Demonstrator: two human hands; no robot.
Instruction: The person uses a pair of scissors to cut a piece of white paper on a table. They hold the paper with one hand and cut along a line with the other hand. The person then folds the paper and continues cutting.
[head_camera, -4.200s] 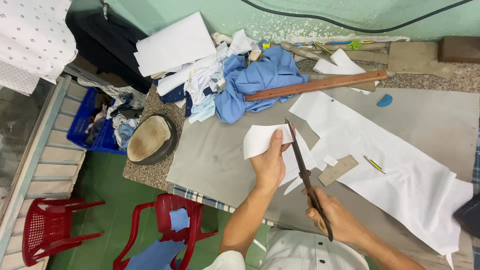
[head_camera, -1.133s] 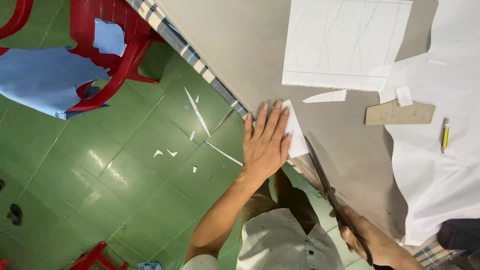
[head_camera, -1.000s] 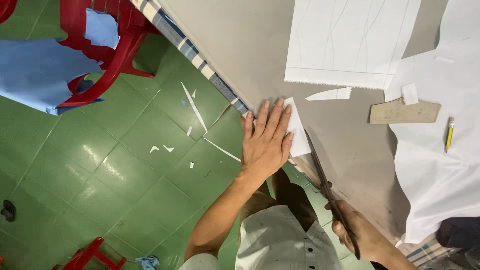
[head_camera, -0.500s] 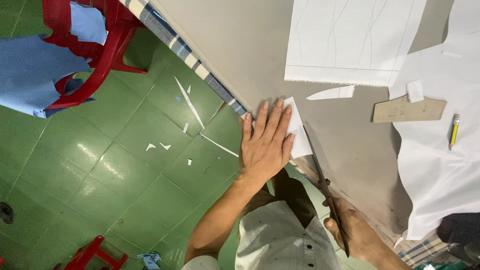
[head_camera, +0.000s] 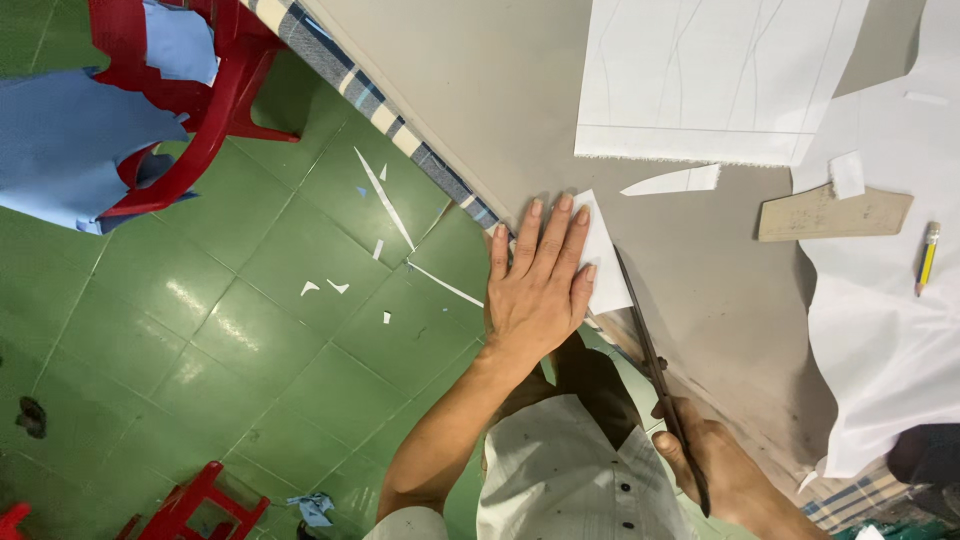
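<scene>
A small white piece of paper (head_camera: 606, 262) is pressed flat at the near edge of the grey cloth-covered table (head_camera: 500, 120) by the left hand (head_camera: 535, 285), whose fingers are spread and laid open over the left part of the sheet. Only the right strip of the paper is seen beyond the fingertips; the rest is covered by the palm. Long dark metal scissors (head_camera: 655, 365) are gripped by the right hand (head_camera: 715, 470), which is closed round the handles low in the view. The blades are seen lying together, and their tip is placed just beside the right edge of the paper, close to the little finger; whether the paper is touched by the tip cannot be told.

A large white sheet marked with faint pencil lines (head_camera: 715, 80) is laid farther up the table, with a thin white paper offcut (head_camera: 672, 181) just below it. A brown card ruler piece (head_camera: 832, 212) and a yellow pencil (head_camera: 926, 258) are found to the right, the pencil lying on white fabric (head_camera: 890, 350). White scraps (head_camera: 385, 205) are scattered on the green tiled floor (head_camera: 200, 340), and a red plastic chair draped with blue fabric (head_camera: 190, 90) is seen at upper left.
</scene>
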